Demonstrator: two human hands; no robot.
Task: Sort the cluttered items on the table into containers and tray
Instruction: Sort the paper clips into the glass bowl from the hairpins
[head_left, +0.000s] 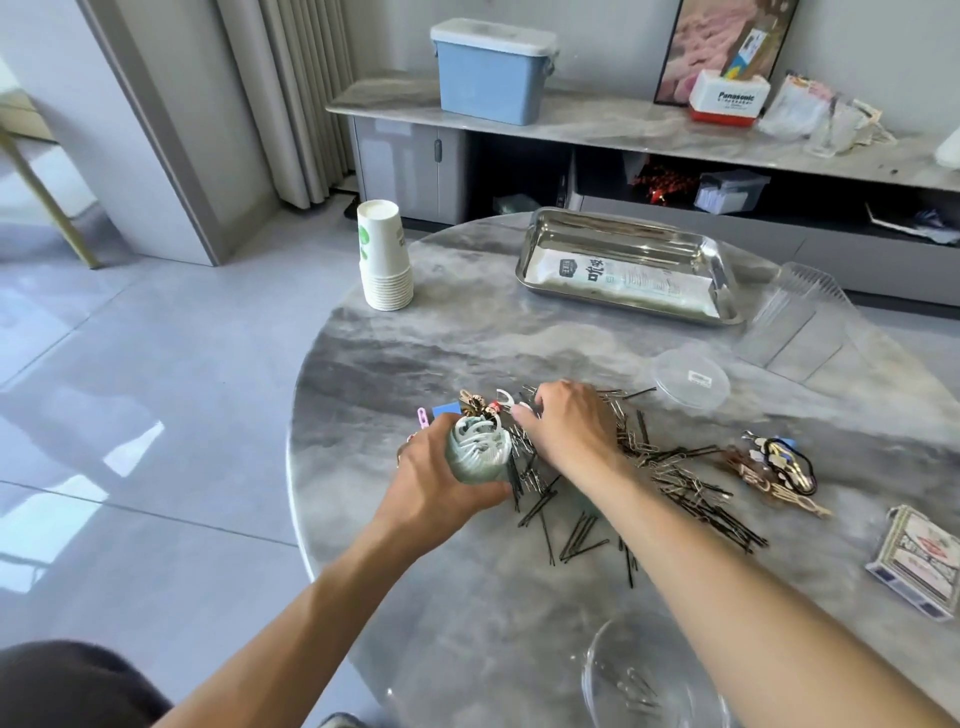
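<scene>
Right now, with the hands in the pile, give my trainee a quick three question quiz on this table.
1. True or false: the left hand grips a cup that already has white plastic picks in it.
2. What lies inside the steel tray? A) hairpins B) a flat printed packet C) paper cups
3. Where does the stack of paper cups stand relative to the tray?

Key
1. True. The right hand reaches into the clutter beside it, a white pick at its fingertips.
2. B, a packet.
3. To the tray's left, near the far left edge of the table, apart from it.
</scene>
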